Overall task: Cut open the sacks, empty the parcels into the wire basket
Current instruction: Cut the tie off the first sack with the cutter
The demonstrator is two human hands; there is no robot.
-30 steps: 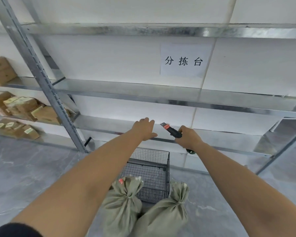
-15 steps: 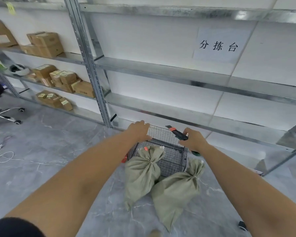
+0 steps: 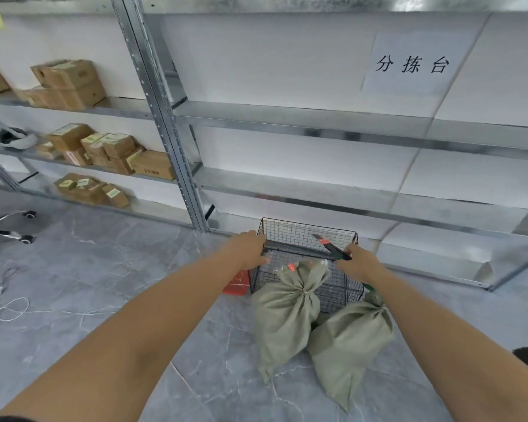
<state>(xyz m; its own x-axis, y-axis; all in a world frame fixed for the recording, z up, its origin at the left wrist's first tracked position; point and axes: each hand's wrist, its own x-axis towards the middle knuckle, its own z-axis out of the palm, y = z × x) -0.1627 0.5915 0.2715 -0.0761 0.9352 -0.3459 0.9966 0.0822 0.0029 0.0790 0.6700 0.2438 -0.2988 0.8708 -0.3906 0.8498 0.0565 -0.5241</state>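
Two tied olive-green sacks lean against a black wire basket (image 3: 305,233) on the grey floor: the left sack (image 3: 284,315) and the right sack (image 3: 348,345). My left hand (image 3: 249,249) grips the basket's left rim. My right hand (image 3: 358,263) is at the basket's right rim and holds a black utility knife (image 3: 331,246) with a red band, blade pointing up-left over the basket. No parcels show inside the basket.
Metal shelving (image 3: 287,123) runs along the white wall behind the basket; cardboard boxes (image 3: 110,150) fill its left bays. A red object (image 3: 237,283) lies left of the basket. Chair wheels (image 3: 9,226) and white cables (image 3: 0,309) are at far left.
My view has tilted down and left, so the basket and sacks now show more fully. Both hands have come down from the shelf edge to the basket's rim, knife still in the right hand.
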